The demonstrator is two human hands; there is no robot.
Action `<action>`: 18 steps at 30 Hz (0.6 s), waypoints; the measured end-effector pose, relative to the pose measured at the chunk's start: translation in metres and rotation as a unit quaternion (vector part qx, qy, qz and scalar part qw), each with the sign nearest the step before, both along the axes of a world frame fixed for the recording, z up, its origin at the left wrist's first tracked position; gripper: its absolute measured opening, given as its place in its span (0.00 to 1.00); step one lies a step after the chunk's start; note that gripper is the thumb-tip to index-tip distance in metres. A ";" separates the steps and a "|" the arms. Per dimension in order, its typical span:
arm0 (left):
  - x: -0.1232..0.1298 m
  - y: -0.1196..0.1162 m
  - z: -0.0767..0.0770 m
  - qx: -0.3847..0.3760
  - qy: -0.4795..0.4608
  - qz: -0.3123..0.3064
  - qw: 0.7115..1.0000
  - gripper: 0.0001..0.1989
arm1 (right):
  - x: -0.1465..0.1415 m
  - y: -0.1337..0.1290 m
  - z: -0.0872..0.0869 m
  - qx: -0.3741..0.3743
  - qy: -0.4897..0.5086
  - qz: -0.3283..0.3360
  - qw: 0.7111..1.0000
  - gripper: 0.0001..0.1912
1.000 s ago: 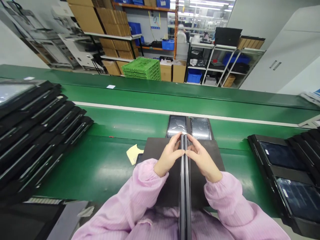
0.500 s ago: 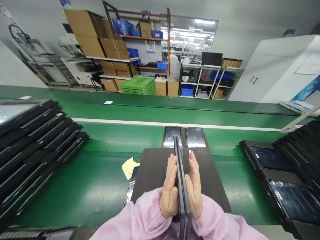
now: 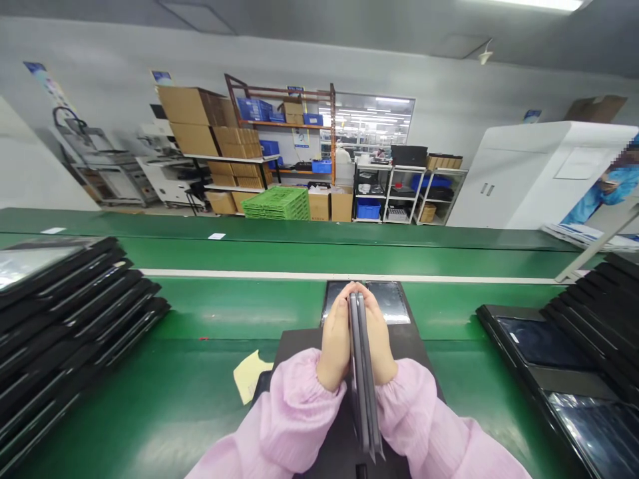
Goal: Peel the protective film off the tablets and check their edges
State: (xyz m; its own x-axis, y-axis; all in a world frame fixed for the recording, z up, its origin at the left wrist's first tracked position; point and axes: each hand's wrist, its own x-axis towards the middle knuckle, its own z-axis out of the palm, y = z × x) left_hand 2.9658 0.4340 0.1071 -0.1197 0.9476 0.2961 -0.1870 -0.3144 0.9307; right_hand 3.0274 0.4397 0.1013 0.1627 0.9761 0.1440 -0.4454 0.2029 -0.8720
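Two thin dark tablet-like panels (image 3: 366, 379) stand on edge, side by side, seen almost edge-on between my hands. My left hand (image 3: 335, 342) presses flat along their left side. Against the right side lies my right hand (image 3: 379, 339), and the fingertips of both meet around the far end. Under them is a black board (image 3: 299, 346) on the green bench. Behind my hands, a black tray (image 3: 405, 299) holds screen panels (image 3: 387, 303) in its slots, partly covered by my fingers.
Stacked black trays (image 3: 74, 313) rise on the left, and more trays with screens (image 3: 544, 339) sit on the right. A yellow paper (image 3: 249, 376) lies left of the board on the green bench (image 3: 200, 392). Beyond are shelves, green crates (image 3: 277, 203) and a person's blue sleeve (image 3: 582, 206).
My hands have slid forward along the panels, and the fingers have closed around their far end. My view has tilted up, so the scene sits lower.
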 end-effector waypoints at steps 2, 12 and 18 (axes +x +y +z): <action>-0.001 0.003 0.001 -0.007 -0.009 -0.002 1.000 0.20 | -0.001 0.003 0.003 -0.005 -0.003 -0.001 1.000 0.16; -0.002 0.018 -0.003 -0.024 -0.062 0.009 0.998 0.23 | -0.004 0.016 0.010 -0.020 -0.052 0.002 0.998 0.14; -0.001 0.018 -0.004 0.004 -0.028 0.020 0.999 0.24 | -0.003 0.017 0.012 -0.027 -0.075 -0.003 0.997 0.17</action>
State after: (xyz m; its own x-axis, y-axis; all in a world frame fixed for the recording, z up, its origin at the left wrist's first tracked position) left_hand 2.9653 0.4520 0.1034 -0.1749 0.9389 0.2963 -0.2255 -0.3312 0.9162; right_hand 3.0241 0.4569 0.1128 0.1494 0.9822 0.1135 -0.3086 0.1554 -0.9384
